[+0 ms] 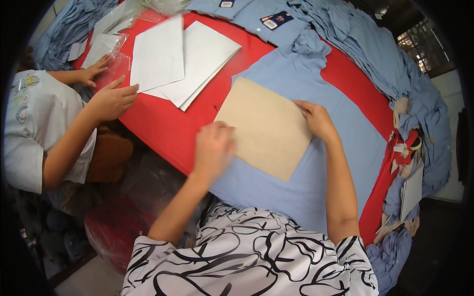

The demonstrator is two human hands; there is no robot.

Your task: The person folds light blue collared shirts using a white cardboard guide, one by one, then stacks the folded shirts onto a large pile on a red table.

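Two bare hands work at a tan card (pixel 266 128), which lies tilted on a light blue garment (pixel 353 143) spread over a red tabletop (pixel 168 128). At the card's right corner, the right hand (pixel 316 118) is mostly closed, its thumb and fingers pinching the edge. Beside the card's left edge, the left hand (pixel 215 148) is blurred, with its fingers partly curled; I cannot tell whether it has hold of anything.

Beyond the card to the left lie several large white sheets (pixel 210 59), one overlapping the others. Further left of the card, a co-worker in a white shirt (pixel 24 163) reaches over the table: one hand (pixel 116 98) is near the sheets with its fingers spread, and the other (pixel 94 71) is near some transparent plastic packets (pixel 118 61).

Past the card's far side sit folded blue garments (pixel 247 19), one bearing a dark tag (pixel 276 20). Well to the right of the card, more blue clothing (pixel 429 128) lies heaped along the table's edge, with a roll of tape (pixel 416 143) beside it.
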